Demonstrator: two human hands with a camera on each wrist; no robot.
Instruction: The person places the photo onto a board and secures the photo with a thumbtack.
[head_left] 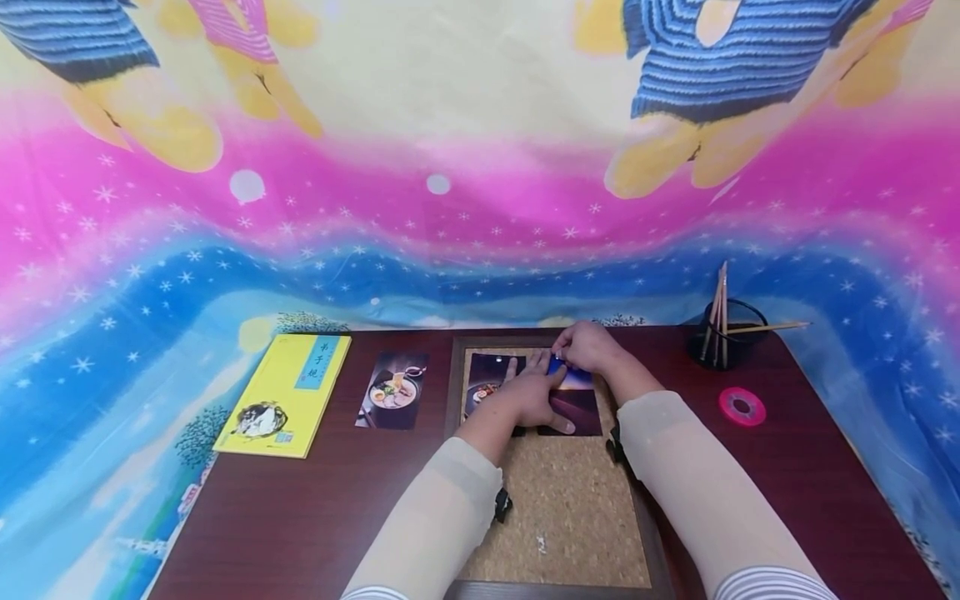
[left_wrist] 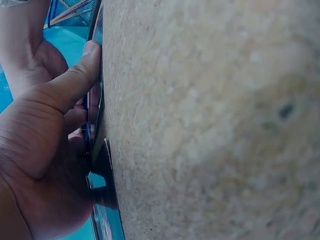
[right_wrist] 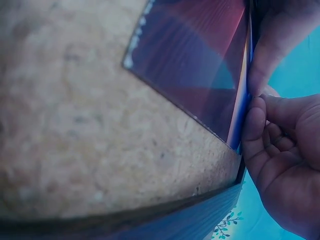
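Note:
My left hand (head_left: 534, 400) lies spread over a dark photo card (head_left: 583, 415) with a blue and orange upper part, its fingers pressing the card to the cork board (head_left: 570, 500). At the card's top edge my right hand (head_left: 588, 346) pinches a small pale pushpin between thumb and forefinger, mostly hidden by the fingertips. A second photo card (head_left: 480, 371), showing a dish of food, lies on the board to the left, partly under my left wrist. In the right wrist view, the card (right_wrist: 185, 75) lies on the cork with the right thumb and forefinger at its edge.
Several small pale pins (head_left: 542, 543) lie on the lower cork. Left of the board are a ramen photo card (head_left: 392, 392) and a yellow book (head_left: 281, 396). To the right stand a black mesh pencil cup (head_left: 705, 346) and a round pink case (head_left: 742, 406).

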